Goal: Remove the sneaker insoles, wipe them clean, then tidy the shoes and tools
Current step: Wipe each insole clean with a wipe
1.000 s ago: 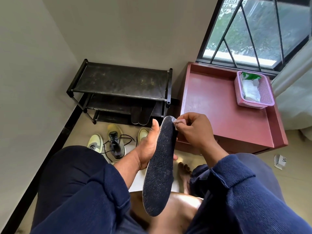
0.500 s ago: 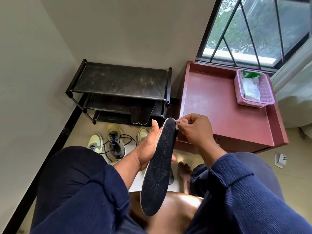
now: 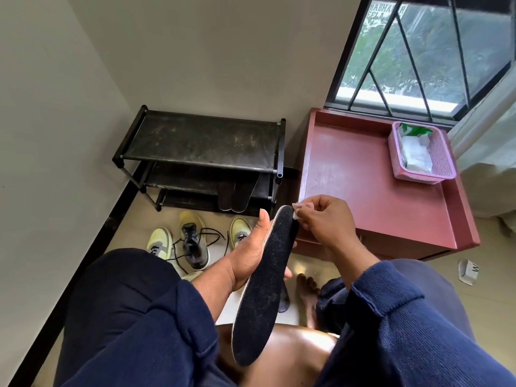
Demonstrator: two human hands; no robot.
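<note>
Clearly the wiping step is in hand: the left hand [image 3: 245,255] cups the dark insole [image 3: 265,289] from the side, thumb raised along its near edge and fingertips peeping out beyond the far edge, so its fingers are wrapped round it and hold it up on a slant with the toe end uppermost. Right at that toe end the right hand [image 3: 326,222] pinches a small pale wipe [image 3: 298,209] between thumb and curled fingers, the wipe touching the tip of the insole. The heel end hangs low, toward the person's lap and below both wrists. Beyond the left hand, down on the floor, stand the yellow-green sneakers [image 3: 192,241], one with black laces trailing loose; further out past them is a black shoe rack [image 3: 201,141], and two more insoles [image 3: 237,195] lean against its lower shelf. To the far side of the right hand stands a red cabinet [image 3: 363,191], and at its back corner, well apart from the hand, a pink basket [image 3: 441,163] holds what looks like a packet of wipes. I judge the task to be in its middle part, with this insole being cleaned and the tidying not yet begun. The next move probably calls for drawing the wipe down the fabric face from toe toward heel, while the left hand holds firm enough that the thin, bendy insole does not buckle or slip under the pressure.
</note>
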